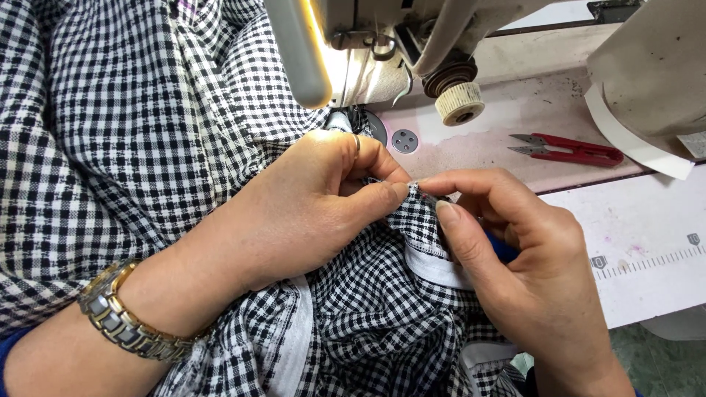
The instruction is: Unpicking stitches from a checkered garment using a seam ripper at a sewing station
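Your left hand (309, 198) sits at the centre of the frame, thumb and forefinger pressed together on a small fold of the checked cloth (132, 132). Your right hand (515, 257) meets it from the lower right, thumb and forefinger pinching the same fold, so the fingertips of both hands nearly touch. The black-and-white cloth fills the left half of the frame and bunches under both hands, with a white stitched edge (434, 265) showing beneath your right thumb. A metal watch (121, 316) is on your left wrist at lower left. The sewing machine (368, 51) stands at top centre. Red thread snips (570, 151) lie on the table (647, 250) at right, well apart from your hands.
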